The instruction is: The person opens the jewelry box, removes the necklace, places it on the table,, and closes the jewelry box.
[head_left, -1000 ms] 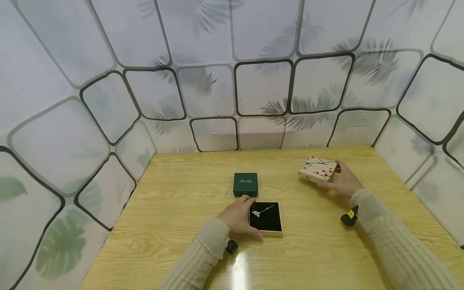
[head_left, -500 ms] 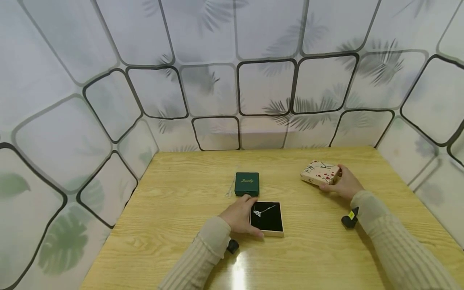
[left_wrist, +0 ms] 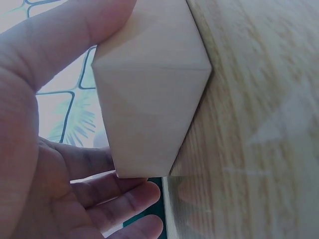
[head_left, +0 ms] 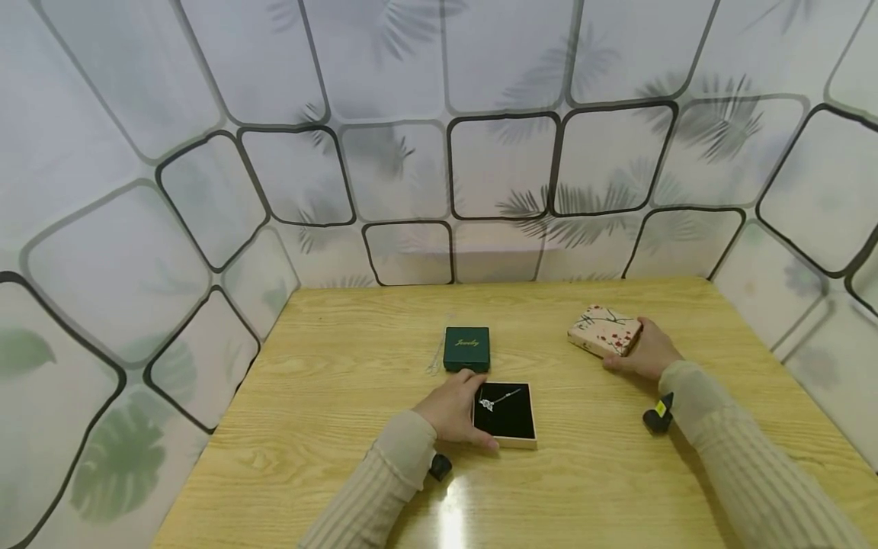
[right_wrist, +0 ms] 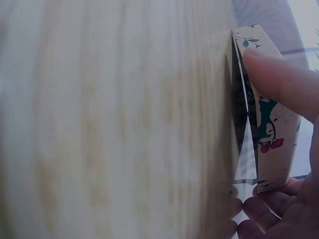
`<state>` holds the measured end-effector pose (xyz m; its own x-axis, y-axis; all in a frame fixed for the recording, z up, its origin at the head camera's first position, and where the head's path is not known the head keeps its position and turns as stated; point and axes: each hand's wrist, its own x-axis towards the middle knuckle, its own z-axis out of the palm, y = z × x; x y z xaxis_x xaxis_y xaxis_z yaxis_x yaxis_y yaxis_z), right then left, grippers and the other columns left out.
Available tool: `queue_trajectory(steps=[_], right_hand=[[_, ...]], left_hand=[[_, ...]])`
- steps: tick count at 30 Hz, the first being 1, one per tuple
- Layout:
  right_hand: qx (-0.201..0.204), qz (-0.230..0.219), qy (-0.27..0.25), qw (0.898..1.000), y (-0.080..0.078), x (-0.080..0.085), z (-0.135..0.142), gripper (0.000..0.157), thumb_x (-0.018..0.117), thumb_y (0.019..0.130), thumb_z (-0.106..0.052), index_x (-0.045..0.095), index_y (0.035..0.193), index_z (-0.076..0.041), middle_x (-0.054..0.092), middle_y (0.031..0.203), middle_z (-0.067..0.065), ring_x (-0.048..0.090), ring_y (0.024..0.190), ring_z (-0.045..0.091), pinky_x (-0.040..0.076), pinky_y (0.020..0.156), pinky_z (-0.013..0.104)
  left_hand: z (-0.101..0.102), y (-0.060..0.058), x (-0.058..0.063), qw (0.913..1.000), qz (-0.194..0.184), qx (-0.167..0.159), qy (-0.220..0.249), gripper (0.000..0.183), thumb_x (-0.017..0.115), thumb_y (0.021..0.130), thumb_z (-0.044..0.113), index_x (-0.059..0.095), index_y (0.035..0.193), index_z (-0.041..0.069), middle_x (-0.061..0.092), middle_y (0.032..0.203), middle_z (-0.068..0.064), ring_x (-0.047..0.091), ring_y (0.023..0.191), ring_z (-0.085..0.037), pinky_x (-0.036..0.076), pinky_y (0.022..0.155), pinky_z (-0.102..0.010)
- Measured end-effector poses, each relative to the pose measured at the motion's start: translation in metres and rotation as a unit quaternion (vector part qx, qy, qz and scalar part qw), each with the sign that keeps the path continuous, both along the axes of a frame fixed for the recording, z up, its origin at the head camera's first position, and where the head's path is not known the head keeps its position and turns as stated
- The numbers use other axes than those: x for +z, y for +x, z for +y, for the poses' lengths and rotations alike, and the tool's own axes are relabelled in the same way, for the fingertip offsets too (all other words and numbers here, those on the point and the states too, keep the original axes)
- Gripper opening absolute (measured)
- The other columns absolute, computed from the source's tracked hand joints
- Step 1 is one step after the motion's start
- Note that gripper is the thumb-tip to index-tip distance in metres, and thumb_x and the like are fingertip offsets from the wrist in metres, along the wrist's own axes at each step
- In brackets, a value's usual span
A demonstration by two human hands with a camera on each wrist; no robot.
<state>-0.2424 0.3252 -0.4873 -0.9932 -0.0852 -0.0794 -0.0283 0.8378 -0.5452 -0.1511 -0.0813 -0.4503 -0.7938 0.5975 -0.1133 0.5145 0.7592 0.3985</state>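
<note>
My left hand (head_left: pixel 449 412) grips a pale, square jewelry box base (head_left: pixel 517 443) on the table, its thumb at the near corner and fingers at the far side. Inside, a silver necklace (head_left: pixel 488 405) with a sparkling pendant lies on black lining. Farther right, my right hand (head_left: pixel 650 353) holds a cream box lid (head_left: pixel 602 329) printed with red blossoms and dark branches, thumb on the near side and fingers on the far side. In the right wrist view, the lid (right_wrist: pixel 276 154) tilts, with a narrow gap between part of its rim and the table.
A dark green box (head_left: pixel 466 349) marked "Jewelry" sits just behind the left hand. Beside its left side lies a thin silver chain (head_left: pixel 435 358). Patterned curtain (head_left: pixel 501 168) encloses the back and sides of the wooden table (head_left: pixel 329 366).
The right hand has lowered the floral lid and brought it slightly toward the person, turning it a little. The left hand and box base stay in place.
</note>
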Motion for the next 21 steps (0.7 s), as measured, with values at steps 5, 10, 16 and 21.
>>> queue_trajectory(steps=[5, 10, 16, 21], right_hand=[[-0.012, -0.008, 0.005, 1.000, 0.0024, 0.0023, -0.0027, 0.132, 0.078, 0.070, -0.058, 0.001, 0.143, 0.020, 0.019, 0.139, 0.046, 0.025, 0.125, 0.060, 0.027, 0.102, 0.066], [-0.012, -0.011, 0.007, 1.000, 0.0066, 0.0079, -0.0079, 0.132, 0.079, 0.070, -0.058, 0.000, 0.143, 0.019, 0.021, 0.138, 0.047, 0.027, 0.123, 0.062, 0.029, 0.100, 0.066], [-0.008, -0.012, 0.008, 1.000, 0.0045, 0.0041, -0.0071, 0.142, 0.079, 0.066, -0.063, -0.009, 0.146, 0.014, 0.015, 0.142, 0.046, 0.022, 0.125, 0.063, 0.025, 0.101, 0.067], [-0.007, -0.023, 0.002, 1.000, 0.0029, 0.0040, -0.0072, 0.144, 0.079, 0.064, -0.065, -0.012, 0.147, 0.011, 0.011, 0.144, 0.045, 0.018, 0.126, 0.064, 0.022, 0.102, 0.069]], left_hand=[[-0.0002, 0.0001, 0.0000, 1.0000, 0.001, 0.000, 0.001, 0.114, 0.078, 0.066, 0.064, 0.030, 0.150, 0.004, 0.039, 0.142, -0.011, 0.044, 0.126, -0.023, 0.042, 0.101, -0.034], [0.0001, -0.0001, -0.0002, 1.0000, 0.004, 0.000, 0.001, 0.114, 0.078, 0.066, 0.064, 0.030, 0.150, 0.003, 0.039, 0.142, -0.011, 0.044, 0.126, -0.023, 0.042, 0.101, -0.034], [0.0002, -0.0005, -0.0005, 1.0000, 0.001, 0.002, 0.000, 0.115, 0.078, 0.065, 0.065, 0.030, 0.150, 0.004, 0.039, 0.142, -0.011, 0.043, 0.126, -0.023, 0.042, 0.102, -0.035], [0.0001, -0.0010, -0.0009, 1.0000, 0.002, 0.002, 0.000, 0.115, 0.078, 0.065, 0.066, 0.030, 0.149, 0.003, 0.039, 0.142, -0.011, 0.043, 0.126, -0.023, 0.042, 0.101, -0.035]])
